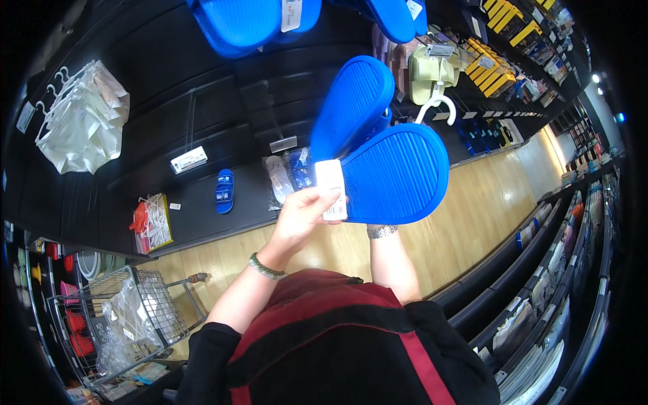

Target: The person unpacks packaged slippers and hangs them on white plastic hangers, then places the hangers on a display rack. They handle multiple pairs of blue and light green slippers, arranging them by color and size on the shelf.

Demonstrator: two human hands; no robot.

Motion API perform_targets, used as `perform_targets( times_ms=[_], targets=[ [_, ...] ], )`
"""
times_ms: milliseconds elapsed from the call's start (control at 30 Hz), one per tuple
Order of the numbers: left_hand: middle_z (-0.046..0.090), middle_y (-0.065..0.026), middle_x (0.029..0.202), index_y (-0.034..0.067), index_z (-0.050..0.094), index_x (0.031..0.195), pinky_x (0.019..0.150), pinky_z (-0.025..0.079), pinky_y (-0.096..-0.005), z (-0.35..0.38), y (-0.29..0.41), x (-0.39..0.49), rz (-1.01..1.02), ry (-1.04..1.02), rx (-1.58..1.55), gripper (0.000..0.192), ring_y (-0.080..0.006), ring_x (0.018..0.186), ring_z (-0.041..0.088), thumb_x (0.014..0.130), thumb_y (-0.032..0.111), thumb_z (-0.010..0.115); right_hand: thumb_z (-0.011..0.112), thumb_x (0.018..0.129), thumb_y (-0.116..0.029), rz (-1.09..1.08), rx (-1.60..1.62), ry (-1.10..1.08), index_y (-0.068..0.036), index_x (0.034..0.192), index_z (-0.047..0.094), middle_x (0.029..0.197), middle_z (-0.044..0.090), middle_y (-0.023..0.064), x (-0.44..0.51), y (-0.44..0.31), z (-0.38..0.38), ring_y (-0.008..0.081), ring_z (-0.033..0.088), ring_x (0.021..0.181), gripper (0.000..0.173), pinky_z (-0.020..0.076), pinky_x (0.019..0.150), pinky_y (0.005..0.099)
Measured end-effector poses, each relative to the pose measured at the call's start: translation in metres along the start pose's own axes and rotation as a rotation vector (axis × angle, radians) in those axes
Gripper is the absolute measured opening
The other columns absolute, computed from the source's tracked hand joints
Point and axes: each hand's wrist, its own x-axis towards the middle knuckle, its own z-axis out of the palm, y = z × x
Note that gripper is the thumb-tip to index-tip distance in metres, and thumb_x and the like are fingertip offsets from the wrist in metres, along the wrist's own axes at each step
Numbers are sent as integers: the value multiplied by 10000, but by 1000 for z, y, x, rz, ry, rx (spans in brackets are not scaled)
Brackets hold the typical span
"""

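Observation:
A pair of blue slide sandals is held up before me, ribbed soles facing me and spread apart. My left hand pinches the white tag at their lower left, thumb over its front; the tag bears print and a barcode. Behind the nearer sole my right hand is hidden; only the wrist with a metal-link watch shows below it, so its grip cannot be seen. A white plastic hanger hook sticks out above the nearer sole.
More blue slides hang overhead from the black display wall. Pale green slides hang behind the held pair. A single blue sandal and bagged slippers lie on the low shelf. A wire shopping cart stands lower left.

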Motion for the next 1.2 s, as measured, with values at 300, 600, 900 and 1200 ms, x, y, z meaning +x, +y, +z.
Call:
perform_targets(
  times_ms=[300,600,900,1200],
  targets=[
    [495,-229,1230,0,333,1332,833,533,-427,-18,27,-11,-63,-206,-250,506,-352,1080,546,860,-21,515,488,921,-323,-7,-67,-61,-59,962,573,792,619,38,19,5,26,137,601,686,280,495,564,237],
    [441,-237,1285,26,278,1364,901,478,-480,-26,32,-17,51,-201,-252,649,-396,1140,488,780,-104,531,488,920,-332,2,-113,-127,-61,952,574,775,617,33,39,13,49,132,599,666,287,492,545,231],
    [438,-219,1292,37,295,1363,888,498,-456,-28,33,-24,140,-178,-235,619,-381,1130,501,790,-108,481,488,919,-341,17,-130,-138,-62,942,574,758,614,28,42,17,55,128,596,646,294,488,526,225],
    [425,-254,1287,14,290,1356,884,495,-478,-20,34,-30,181,-121,-175,625,-410,1127,492,772,-154,433,488,919,-351,21,-160,-134,-63,932,575,741,612,24,40,15,58,124,594,627,301,484,507,219]
  ],
)
